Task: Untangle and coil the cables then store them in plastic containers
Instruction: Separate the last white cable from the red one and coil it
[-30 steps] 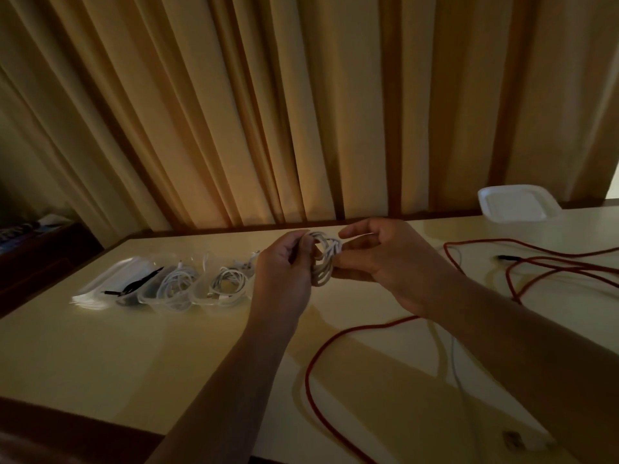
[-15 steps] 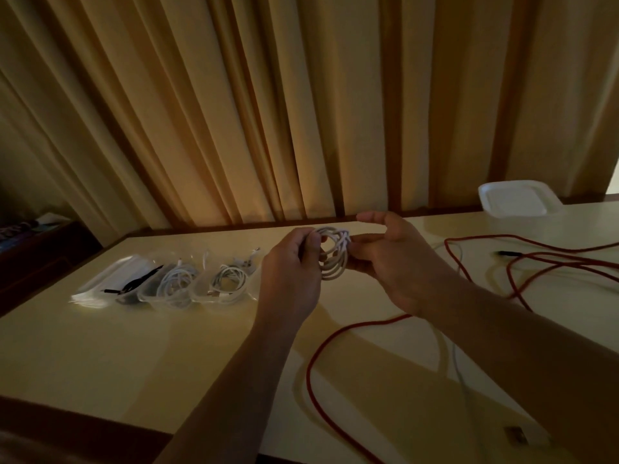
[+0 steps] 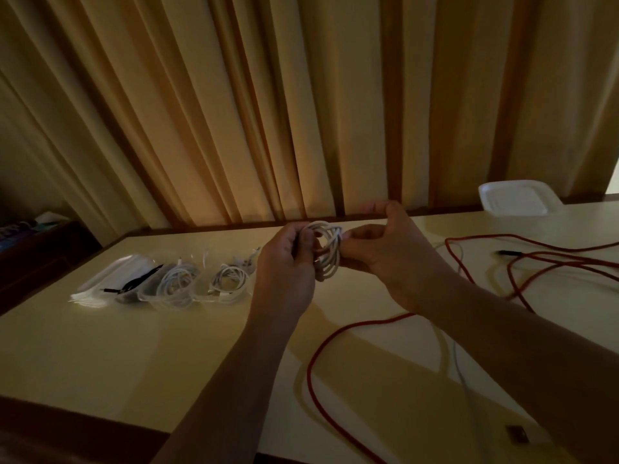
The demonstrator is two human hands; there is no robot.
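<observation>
Head view | left hand (image 3: pixel 288 262) and right hand (image 3: pixel 385 252) each pinch a side of the white cable coil (image 3: pixel 326 254), raised above the table (image 3: pixel 134 346) | risk: a slack pinch likely lets loops spring apart

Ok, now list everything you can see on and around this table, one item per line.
coiled cable: one, white, held in the air at centre
red cable: one, red, loose across the right side
pale cable: one, greyish, loose beside the red one
containers: about three, clear, in a row at left
stored cables: three, one black and two white, inside the containers
lid: one, white, far right at the back
table: one, cream
curtain: one, tan, behind the table
left hand: grips the coiled cable
right hand: pinches the coiled cable
</observation>
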